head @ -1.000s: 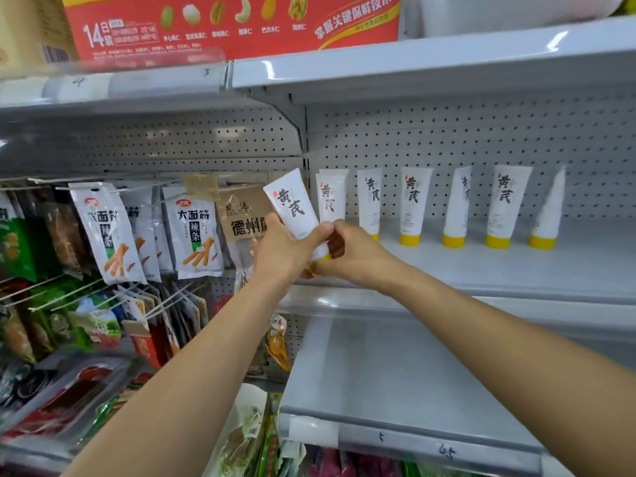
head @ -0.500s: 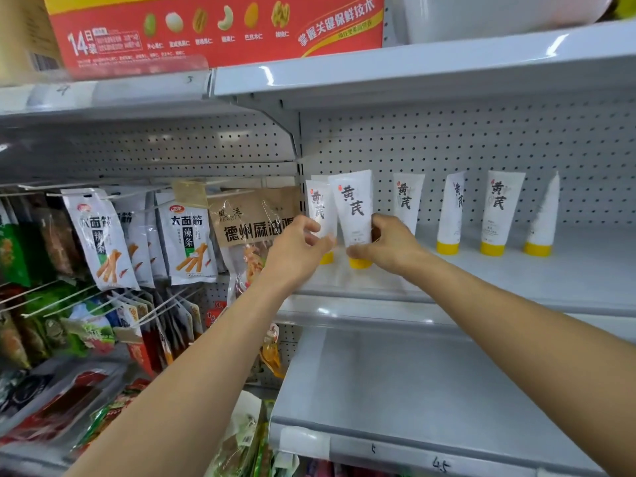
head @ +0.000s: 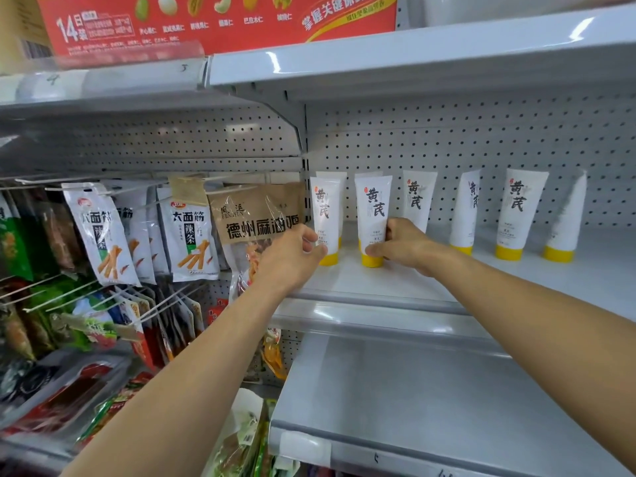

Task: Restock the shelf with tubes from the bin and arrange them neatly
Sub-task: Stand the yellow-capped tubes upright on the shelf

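The shelf [head: 395, 287] holds eight tubes [head: 519, 208], two half hidden behind. Left hand [head: 292, 253] pinches the end tube [head: 325, 215]; right hand [head: 404, 242] grips the next tube [head: 373, 211].

Bright, even light falls from above. White glare streaks mark the front of the upper shelf [head: 275, 63] and the lip of the middle shelf [head: 378, 321]. Soft shadow sits beneath the upper shelf. Straight lines bow toward the edges; snack packets [head: 51, 390] at lower left blur, while print on the tubes [head: 373, 208] reads crisp.

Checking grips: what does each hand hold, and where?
Left hand pinches the leftmost tube low down; right hand grips the second tube above its cap.
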{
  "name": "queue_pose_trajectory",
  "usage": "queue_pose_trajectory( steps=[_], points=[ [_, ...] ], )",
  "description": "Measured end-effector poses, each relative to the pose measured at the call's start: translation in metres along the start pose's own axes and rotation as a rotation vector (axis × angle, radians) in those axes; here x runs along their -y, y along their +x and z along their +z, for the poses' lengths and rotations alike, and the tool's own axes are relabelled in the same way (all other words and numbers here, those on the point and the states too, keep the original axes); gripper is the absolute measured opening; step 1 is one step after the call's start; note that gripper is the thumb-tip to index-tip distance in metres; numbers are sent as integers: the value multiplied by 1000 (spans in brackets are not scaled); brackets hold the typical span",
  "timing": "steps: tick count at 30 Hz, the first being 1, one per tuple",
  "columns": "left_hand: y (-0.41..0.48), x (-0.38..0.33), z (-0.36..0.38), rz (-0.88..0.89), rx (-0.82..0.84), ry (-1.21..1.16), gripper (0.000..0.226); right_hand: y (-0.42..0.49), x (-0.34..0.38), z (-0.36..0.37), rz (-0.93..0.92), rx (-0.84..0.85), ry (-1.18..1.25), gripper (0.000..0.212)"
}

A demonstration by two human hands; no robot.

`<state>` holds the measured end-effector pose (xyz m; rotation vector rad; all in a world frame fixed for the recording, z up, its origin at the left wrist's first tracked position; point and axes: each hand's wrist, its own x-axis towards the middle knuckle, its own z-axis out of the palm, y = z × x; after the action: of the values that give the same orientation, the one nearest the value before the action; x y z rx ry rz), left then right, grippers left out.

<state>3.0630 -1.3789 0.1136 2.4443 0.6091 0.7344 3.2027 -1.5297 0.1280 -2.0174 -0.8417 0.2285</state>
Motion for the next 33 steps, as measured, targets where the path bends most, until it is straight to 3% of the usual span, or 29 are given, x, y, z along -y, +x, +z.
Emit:
queue_pose_trajectory(
  steps=[13,18,21,24,29,33],
  points=[
    [-8,-2,-6,-2,23,141,31,-13,1,5,38,-78,-53,46],
    [-43,3,-17,120,-140,275,26,-59,4,7,-57,-334,-537,39],
    [-76,8,-27,198,-200,278,23,-95,6,18,-188,-389,-656,34],
    [-112,18,-34,198,-170,249,20,-127,2,39,-273,-368,-688,32],
    [-175,56,-27,140,-54,193,17,-188,-17,88,-594,-479,-776,22],
    [-218,110,2,-4,83,133,12,-216,-47,135,-523,-339,-647,21]
  ],
)
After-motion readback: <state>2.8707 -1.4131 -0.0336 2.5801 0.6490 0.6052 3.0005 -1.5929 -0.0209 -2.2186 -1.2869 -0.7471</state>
